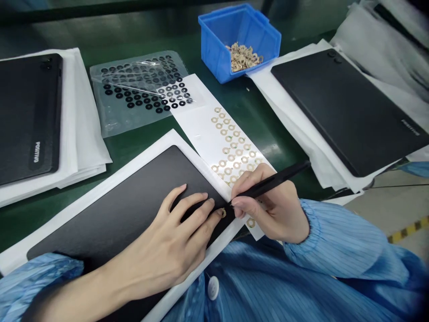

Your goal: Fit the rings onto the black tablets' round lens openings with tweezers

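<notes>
My left hand (pixel 174 241) lies flat on a black tablet back cover (pixel 117 210), fingers stretched toward its near corner. A small gold ring (pixel 223 213) sits at my fingertips on that corner. My right hand (pixel 268 205) grips black tweezers (pixel 271 181) like a pen, their tip at the gold ring. Under my right hand runs a white strip (pixel 214 129) carrying several gold rings.
A blue bin (pixel 217 40) holds used gold rings. A clear sheet of black rings (pixel 140 89) lies behind. One black cover (pixel 27 116) rests on white paper at left, another black cover (pixel 348 107) at right. The table is green (pixel 268 134).
</notes>
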